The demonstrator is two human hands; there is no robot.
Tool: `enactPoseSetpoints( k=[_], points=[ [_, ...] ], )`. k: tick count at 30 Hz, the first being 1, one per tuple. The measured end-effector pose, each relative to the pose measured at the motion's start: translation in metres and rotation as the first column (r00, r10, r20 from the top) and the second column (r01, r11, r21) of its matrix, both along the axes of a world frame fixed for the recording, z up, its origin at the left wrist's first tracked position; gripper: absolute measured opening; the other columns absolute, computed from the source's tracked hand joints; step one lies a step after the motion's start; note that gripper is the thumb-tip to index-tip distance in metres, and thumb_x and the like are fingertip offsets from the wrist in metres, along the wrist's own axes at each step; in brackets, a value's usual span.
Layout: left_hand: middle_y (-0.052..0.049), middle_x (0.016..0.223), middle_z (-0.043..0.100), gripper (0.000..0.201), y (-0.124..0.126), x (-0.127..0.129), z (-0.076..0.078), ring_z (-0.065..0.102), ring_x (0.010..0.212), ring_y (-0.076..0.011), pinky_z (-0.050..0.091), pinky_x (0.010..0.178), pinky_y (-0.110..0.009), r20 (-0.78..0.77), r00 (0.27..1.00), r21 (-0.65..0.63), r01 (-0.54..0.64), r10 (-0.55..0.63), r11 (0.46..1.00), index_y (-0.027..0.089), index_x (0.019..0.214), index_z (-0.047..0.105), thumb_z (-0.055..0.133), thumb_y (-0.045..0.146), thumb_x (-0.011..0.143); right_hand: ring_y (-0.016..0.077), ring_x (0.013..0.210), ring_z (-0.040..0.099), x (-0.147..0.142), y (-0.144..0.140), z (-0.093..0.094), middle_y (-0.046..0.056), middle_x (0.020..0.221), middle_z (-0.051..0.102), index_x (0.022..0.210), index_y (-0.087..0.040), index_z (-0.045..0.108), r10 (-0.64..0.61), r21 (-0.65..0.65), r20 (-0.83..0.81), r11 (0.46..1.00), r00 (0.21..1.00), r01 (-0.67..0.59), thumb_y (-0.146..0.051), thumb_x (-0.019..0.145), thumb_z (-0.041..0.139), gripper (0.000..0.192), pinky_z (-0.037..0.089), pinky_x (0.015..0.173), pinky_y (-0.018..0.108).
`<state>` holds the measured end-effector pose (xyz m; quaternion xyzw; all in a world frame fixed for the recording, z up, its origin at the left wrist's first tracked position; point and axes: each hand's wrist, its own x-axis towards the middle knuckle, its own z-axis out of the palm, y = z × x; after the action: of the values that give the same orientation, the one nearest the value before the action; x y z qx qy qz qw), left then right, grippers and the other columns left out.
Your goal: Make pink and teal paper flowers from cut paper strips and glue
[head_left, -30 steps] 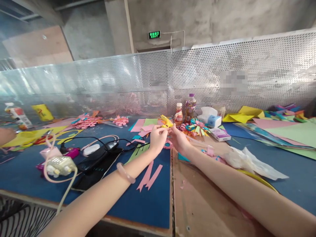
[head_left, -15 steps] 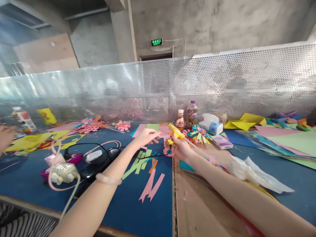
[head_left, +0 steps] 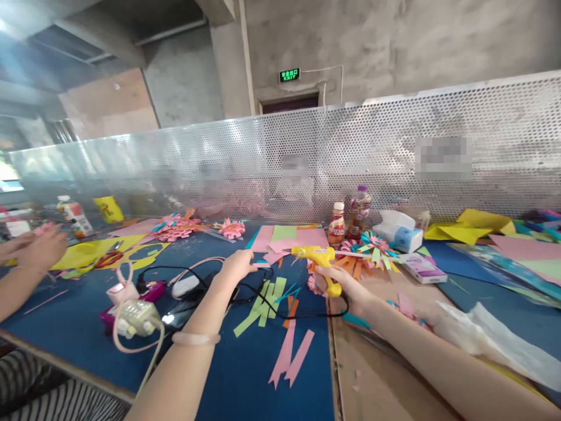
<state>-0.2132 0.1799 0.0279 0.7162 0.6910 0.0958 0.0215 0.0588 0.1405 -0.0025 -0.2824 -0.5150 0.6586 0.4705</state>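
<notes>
My right hand (head_left: pixel 339 286) is wrapped round the handle of a yellow hot glue gun (head_left: pixel 313 254), its nozzle facing left. A pale glue stick (head_left: pixel 350 254) sticks out of its back, and a black cord (head_left: pixel 307 316) loops from its grip. My left hand (head_left: pixel 236 266) is closed above the table, left of the nozzle; what its fingers hold, if anything, is hidden. Just right of those fingers lie pink and green paper sheets (head_left: pixel 298 237). Below are green paper strips (head_left: pixel 267 301), an orange strip (head_left: pixel 291 311) and pink notched strips (head_left: pixel 300 358).
Paper flowers (head_left: pixel 231 228) lie along the back, by two drink bottles (head_left: pixel 336 225) and a tissue pack (head_left: pixel 408 237). A power strip with plugs (head_left: pixel 140 318) and cables lies left. Another person's hands (head_left: pixel 44 248) are at far left. A perforated metal screen (head_left: pixel 210 169) stands behind.
The glue gun has turned level in my right hand, nozzle now leftward. My left hand has drawn back left and lower, and its fingers have closed. The view has shifted left.
</notes>
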Motion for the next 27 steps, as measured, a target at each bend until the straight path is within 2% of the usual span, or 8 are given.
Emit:
enactPoseSetpoints(
  k=[4, 7, 9, 13, 16, 19, 23, 27],
  points=[
    [-0.015, 0.102, 0.061, 0.031, -0.012, 0.014, 0.022, 0.057, 0.094, -0.0242, 0.040, 0.075, -0.029, -0.027, 0.999, 0.209, 0.044, -0.039, 0.977, 0.013, 0.102, 0.056, 0.059, 0.029, 0.076, 0.0118, 0.051, 0.049, -0.005, -0.013, 0.013, -0.004, 0.045, 0.043, 0.060, -0.019, 0.058, 0.116, -0.083, -0.083, 0.989, 0.990, -0.123, -0.038, 0.073, 0.062, 0.024, 0.042, 0.053, 0.024],
    [-0.008, 0.086, 0.064, 0.015, -0.045, 0.032, 0.048, 0.059, 0.079, -0.0195, 0.040, 0.069, -0.027, 0.032, 0.993, 0.323, 0.095, -0.111, 0.942, 0.017, 0.085, 0.056, 0.047, 0.029, 0.083, 0.0086, 0.047, 0.041, -0.011, -0.018, 0.020, -0.005, 0.049, 0.039, 0.055, -0.019, 0.050, 0.036, -0.085, -0.166, 0.995, 0.985, -0.051, -0.034, 0.073, 0.063, 0.027, 0.041, 0.053, 0.023],
    [-0.003, 0.075, 0.063, 0.021, -0.077, 0.040, 0.054, 0.058, 0.069, -0.0179, 0.039, 0.062, -0.027, 0.044, 0.991, 0.258, 0.113, -0.129, 0.960, 0.020, 0.076, 0.054, 0.039, 0.031, 0.087, 0.0073, 0.046, 0.036, -0.015, -0.017, 0.019, -0.006, 0.053, 0.037, 0.059, -0.019, 0.047, -0.058, -0.102, -0.213, 0.994, 0.975, 0.037, -0.031, 0.071, 0.066, 0.025, 0.037, 0.048, 0.022],
    [-0.004, 0.073, 0.061, 0.023, -0.135, 0.036, 0.022, 0.060, 0.069, -0.0209, 0.044, 0.063, -0.031, 0.001, 0.999, 0.007, 0.048, -0.048, 0.999, 0.020, 0.073, 0.054, 0.040, 0.034, 0.085, 0.0077, 0.046, 0.036, -0.014, -0.004, 0.010, -0.006, 0.055, 0.038, 0.065, -0.020, 0.044, -0.303, -0.126, -0.195, 0.951, 0.933, 0.283, -0.033, 0.068, 0.069, 0.028, 0.032, 0.041, 0.021],
    [-0.012, 0.109, 0.060, 0.028, -0.154, 0.033, -0.021, 0.060, 0.098, -0.0245, 0.047, 0.081, -0.035, 0.033, 0.998, -0.003, 0.047, -0.047, 0.999, 0.018, 0.103, 0.058, 0.040, 0.032, 0.085, 0.0083, 0.048, 0.039, -0.009, 0.007, 0.004, -0.007, 0.056, 0.039, 0.068, -0.020, 0.044, -0.417, -0.117, -0.183, 0.908, 0.890, 0.401, -0.032, 0.067, 0.069, 0.028, 0.034, 0.041, 0.021],
    [-0.011, 0.138, 0.041, 0.045, -0.154, 0.040, -0.048, 0.037, 0.128, -0.0266, 0.036, 0.100, -0.043, 0.058, 0.996, 0.068, 0.068, -0.072, 0.995, 0.019, 0.128, 0.046, 0.037, 0.035, 0.087, 0.0087, 0.048, 0.041, -0.003, 0.017, 0.000, -0.007, 0.057, 0.042, 0.071, -0.021, 0.047, -0.469, -0.074, -0.174, 0.883, 0.866, 0.464, -0.031, 0.066, 0.069, 0.025, 0.036, 0.042, 0.021],
    [-0.003, 0.142, 0.034, 0.049, -0.146, 0.051, -0.051, 0.028, 0.131, -0.0267, 0.029, 0.104, -0.051, 0.074, 0.984, 0.061, 0.160, -0.164, 0.985, 0.029, 0.136, 0.037, 0.036, 0.038, 0.088, 0.0102, 0.047, 0.044, 0.003, 0.024, 0.000, -0.006, 0.057, 0.046, 0.074, -0.021, 0.048, -0.548, -0.002, -0.087, 0.835, 0.832, 0.550, -0.035, 0.066, 0.068, 0.025, 0.039, 0.042, 0.023],
    [-0.001, 0.142, 0.033, 0.048, -0.149, 0.050, -0.047, 0.027, 0.131, -0.0267, 0.030, 0.104, -0.049, 0.075, 0.983, 0.020, 0.166, -0.167, 0.986, 0.029, 0.133, 0.041, 0.037, 0.041, 0.087, 0.0103, 0.044, 0.044, 0.009, 0.021, 0.010, -0.005, 0.057, 0.049, 0.078, -0.021, 0.050, -0.572, 0.156, 0.095, 0.817, 0.815, 0.555, -0.040, 0.069, 0.065, 0.026, 0.036, 0.039, 0.024]
  ],
)
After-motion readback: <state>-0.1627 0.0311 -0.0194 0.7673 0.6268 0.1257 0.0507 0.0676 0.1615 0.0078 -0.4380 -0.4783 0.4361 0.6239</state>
